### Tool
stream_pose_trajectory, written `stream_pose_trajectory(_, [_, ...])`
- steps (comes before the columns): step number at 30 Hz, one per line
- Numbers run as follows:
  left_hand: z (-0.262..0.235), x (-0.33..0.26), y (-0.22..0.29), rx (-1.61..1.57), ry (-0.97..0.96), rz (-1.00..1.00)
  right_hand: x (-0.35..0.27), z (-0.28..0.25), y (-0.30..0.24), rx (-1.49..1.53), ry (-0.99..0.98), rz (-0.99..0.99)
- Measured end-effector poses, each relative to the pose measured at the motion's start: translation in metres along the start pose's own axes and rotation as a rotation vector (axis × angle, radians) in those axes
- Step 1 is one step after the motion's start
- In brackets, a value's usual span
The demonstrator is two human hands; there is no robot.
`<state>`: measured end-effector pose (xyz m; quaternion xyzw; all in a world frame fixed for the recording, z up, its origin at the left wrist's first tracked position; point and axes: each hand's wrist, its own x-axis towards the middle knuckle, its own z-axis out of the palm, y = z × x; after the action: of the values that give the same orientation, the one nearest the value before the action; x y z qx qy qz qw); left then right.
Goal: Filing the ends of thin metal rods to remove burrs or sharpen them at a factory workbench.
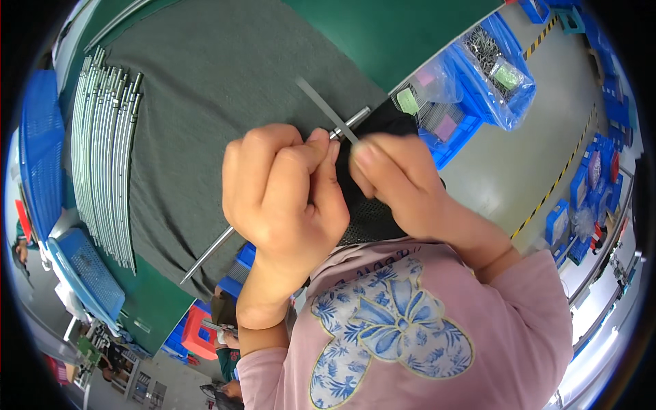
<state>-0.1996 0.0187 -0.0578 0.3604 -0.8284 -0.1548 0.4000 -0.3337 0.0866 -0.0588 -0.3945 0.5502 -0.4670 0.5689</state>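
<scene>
My left hand [283, 188] is closed around a long thin metal rod [208, 255], which slants from the lower left up to the right. The rod's stepped, grooved end sticks out past my thumb and fingertips. In my right hand [403, 179] a thin, flat grey file [321, 102] is pinched between thumb and fingers. It crosses the rod near the groove at that end, seemingly against it. The right fingertips are slightly blurred. Beneath both hands lies a dark grey cloth [205, 89].
Many similar rods [102, 164] lie side by side on the cloth at left. The green tabletop [389, 34] shows beyond it. Blue baskets [85, 273] stand at the left edge. Blue bins [468, 133] with small metal parts and bags are at right. A red stool [199, 333] stands below.
</scene>
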Motion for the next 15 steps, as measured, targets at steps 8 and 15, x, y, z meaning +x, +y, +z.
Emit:
stream_pose_trajectory(8, [0.0, -0.002, -0.001, -0.007, 0.002, -0.001, -0.002, -0.001, 0.008, -0.024, -0.007, -0.016])
stream_pose_trajectory(15, [0.001, -0.002, -0.002, -0.003, -0.003, -0.002, -0.007, -0.001, 0.023, -0.02, 0.008, -0.062])
